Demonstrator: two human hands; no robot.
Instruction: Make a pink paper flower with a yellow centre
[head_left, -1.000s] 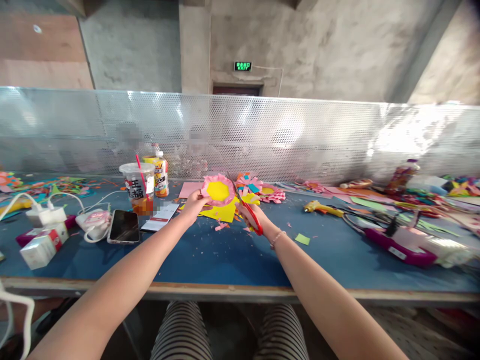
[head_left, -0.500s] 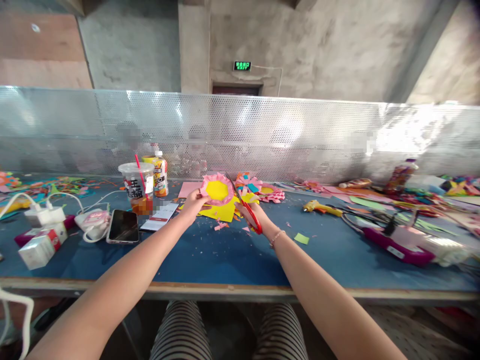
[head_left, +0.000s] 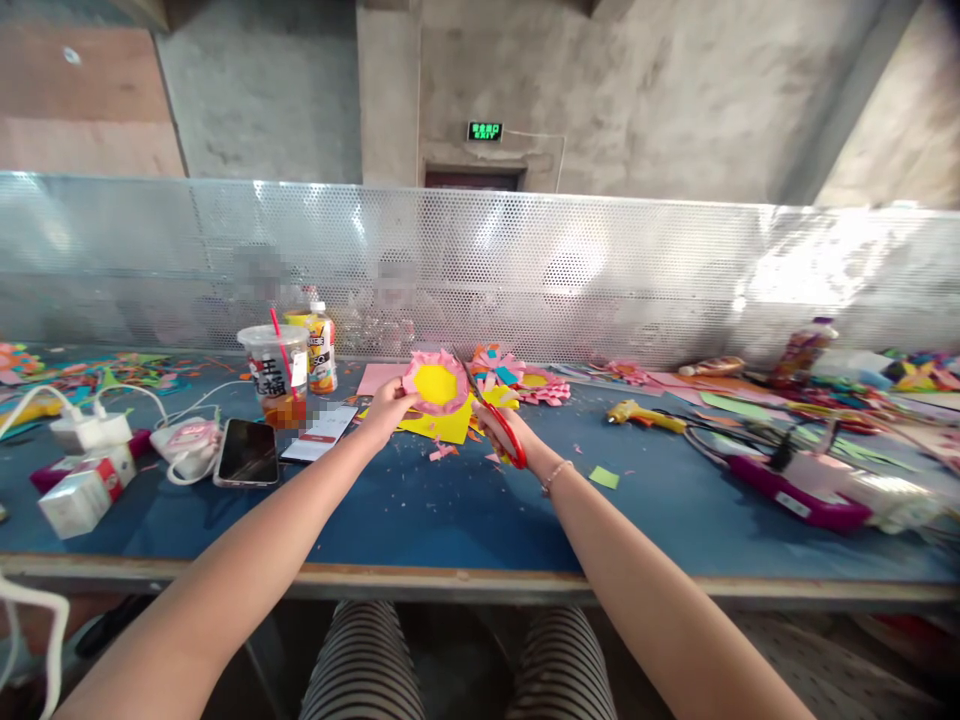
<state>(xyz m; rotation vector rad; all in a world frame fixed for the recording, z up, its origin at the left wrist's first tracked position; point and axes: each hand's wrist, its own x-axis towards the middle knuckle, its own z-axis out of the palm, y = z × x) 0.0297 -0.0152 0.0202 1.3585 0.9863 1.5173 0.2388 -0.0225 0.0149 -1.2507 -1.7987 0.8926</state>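
Observation:
Over the blue table, my left hand [head_left: 391,408] pinches the left edge of a pink paper flower [head_left: 435,384] with a yellow centre. Red-handled scissors [head_left: 508,434] are held in my right hand [head_left: 504,430], their blades pointing up and left beside the flower's right edge. Whether the blades touch the paper is too small to tell. Yellow paper [head_left: 450,427] lies beneath the flower. Just behind the scissors sit more pink paper flowers [head_left: 544,386] and a small blue paper piece.
Left on the table [head_left: 450,530] are a drink cup [head_left: 274,375], a bottle [head_left: 322,350], two phones and chargers. To the right lie a yellow glue gun [head_left: 645,415], a purple power strip [head_left: 795,492] and paper scraps. A perforated metal screen [head_left: 600,280] stands behind.
The flower has shifted very slightly right and down in my left hand. My right hand and the scissors have moved only a little.

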